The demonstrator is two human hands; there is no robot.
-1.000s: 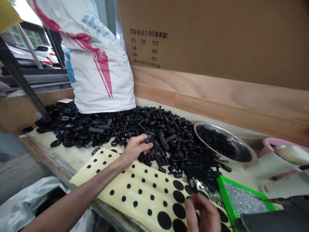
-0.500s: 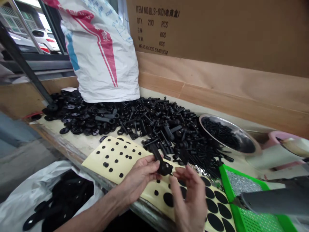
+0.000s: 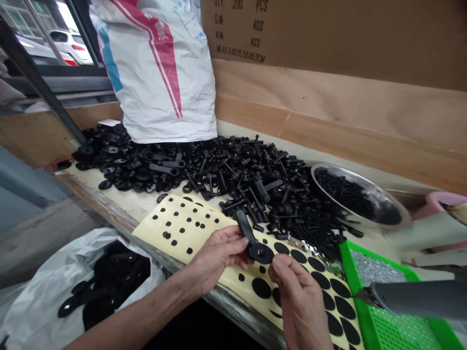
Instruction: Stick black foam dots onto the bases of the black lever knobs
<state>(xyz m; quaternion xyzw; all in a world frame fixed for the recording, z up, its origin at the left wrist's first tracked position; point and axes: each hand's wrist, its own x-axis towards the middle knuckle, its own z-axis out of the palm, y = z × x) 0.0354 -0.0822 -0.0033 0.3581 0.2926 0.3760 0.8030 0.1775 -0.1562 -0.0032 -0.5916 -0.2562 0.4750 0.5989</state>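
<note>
We read the knob (image 3: 245,229) as matte black, and the pile (image 3: 233,180) behind it is all black too. Sheet (image 3: 233,287): cream backing, black dots in rows, small to large. Sack (image 3: 160,82): white weave, red stripes, blue patch. Tray (image 3: 348,277): bright green, perforated grid pattern, silver bits (image 3: 375,270) inside. Bowl (image 3: 365,182): steel, black screws (image 3: 343,192) inside. Carton (image 3: 310,34): brown, black print. Bag (image 3: 36,316): white, black parts (image 3: 116,277) inside.

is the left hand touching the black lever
Touching: in the head view, the left hand closes its fingers on the black plastic lever near its round end.
</note>
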